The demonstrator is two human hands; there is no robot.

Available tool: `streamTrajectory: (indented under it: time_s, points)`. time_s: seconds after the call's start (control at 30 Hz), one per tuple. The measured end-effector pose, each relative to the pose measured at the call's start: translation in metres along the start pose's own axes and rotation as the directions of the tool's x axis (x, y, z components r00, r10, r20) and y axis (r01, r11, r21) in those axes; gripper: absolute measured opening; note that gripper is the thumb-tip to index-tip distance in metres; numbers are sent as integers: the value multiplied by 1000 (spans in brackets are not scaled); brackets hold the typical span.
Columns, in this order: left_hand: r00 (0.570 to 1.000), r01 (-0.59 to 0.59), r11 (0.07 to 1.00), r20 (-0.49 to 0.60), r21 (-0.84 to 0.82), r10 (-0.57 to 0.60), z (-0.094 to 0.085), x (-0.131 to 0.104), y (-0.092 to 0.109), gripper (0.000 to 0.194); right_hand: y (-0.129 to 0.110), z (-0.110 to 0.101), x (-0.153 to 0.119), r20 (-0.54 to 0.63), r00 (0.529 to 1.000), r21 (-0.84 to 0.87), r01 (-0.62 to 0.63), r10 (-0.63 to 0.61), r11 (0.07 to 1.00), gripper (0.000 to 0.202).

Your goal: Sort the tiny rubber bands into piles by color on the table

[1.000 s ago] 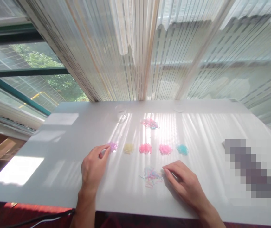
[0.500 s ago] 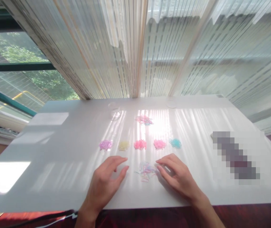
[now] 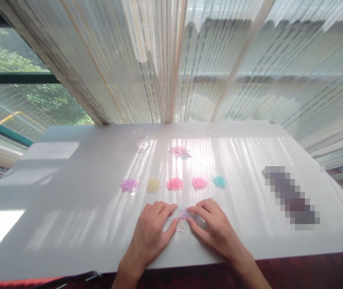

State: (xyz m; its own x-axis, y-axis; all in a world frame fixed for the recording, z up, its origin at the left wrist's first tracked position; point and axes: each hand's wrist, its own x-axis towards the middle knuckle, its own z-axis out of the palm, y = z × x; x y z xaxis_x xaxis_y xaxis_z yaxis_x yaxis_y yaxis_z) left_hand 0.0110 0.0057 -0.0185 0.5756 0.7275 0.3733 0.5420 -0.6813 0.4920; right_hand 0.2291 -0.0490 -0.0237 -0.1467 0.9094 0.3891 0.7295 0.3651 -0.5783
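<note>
Between my two hands lies a loose pile of mixed-colour paper clips (image 3: 182, 214), partly covered by my fingertips. My left hand (image 3: 155, 228) touches the pile's left side, thumb and fingers apart. On its right side rests my right hand (image 3: 213, 224), with thumb and index finger also apart at the clips. Beyond them runs a row of small heaps: purple (image 3: 129, 185), yellow (image 3: 153, 185), red (image 3: 175, 184), pink (image 3: 199, 183) and teal (image 3: 219, 181). A further heap of mostly pink clips (image 3: 180, 152) lies behind the row.
Clear round containers (image 3: 141, 143) stand at the back left of the white table (image 3: 84, 192), and a faint clear disc (image 3: 213, 131) lies at the back right. A pixelated dark object (image 3: 291, 198) lies at the right. Striped curtains hang behind the table.
My left hand has moved right, up to the mixed pile, and my right hand has come slightly inward. Both hands now frame the pile closely. The view has shifted a little.
</note>
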Motion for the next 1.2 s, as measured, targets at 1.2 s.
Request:
streamTrajectory:
  time_s: [1.2]
  points:
    - [992, 36, 945, -103, -324, -73, 10, -1, 14, 8, -4, -5, -1, -162, 985, 110, 80, -62, 991, 13]
